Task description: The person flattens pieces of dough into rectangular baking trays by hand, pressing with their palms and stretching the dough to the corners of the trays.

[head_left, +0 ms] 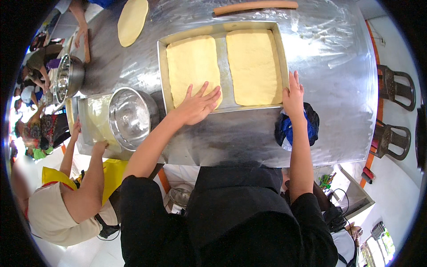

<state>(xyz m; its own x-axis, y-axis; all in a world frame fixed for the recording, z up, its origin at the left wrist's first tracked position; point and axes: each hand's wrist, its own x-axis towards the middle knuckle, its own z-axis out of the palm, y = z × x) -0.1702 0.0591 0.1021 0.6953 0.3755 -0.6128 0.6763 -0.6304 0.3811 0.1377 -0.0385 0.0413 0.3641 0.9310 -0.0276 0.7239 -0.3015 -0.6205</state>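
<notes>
Two flat rectangular sheets of dough lie side by side in a metal baking pan point(224, 111), a narrow strip of bare pan between them. My left hand point(197, 106) rests with spread fingers on the lower right part of the left dough sheet point(192, 66). The right dough sheet point(254, 66) lies untouched by either hand. At the pan's lower right corner, my right hand point(293, 99) grips the rim, thumb toward the inside and fingers along the outer wall. Just below that hand, partly behind my forearm, sits a blue and black cloth bundle point(307, 127).
A steel bowl point(129, 118) stands left of my arm, beside another tray point(91, 116) handled by a co-worker point(66, 209). A flat dough oval point(132, 22) and a rolling pin point(255, 6) lie on the far metal table point(329, 66). Dark chairs point(393, 86) stand at right.
</notes>
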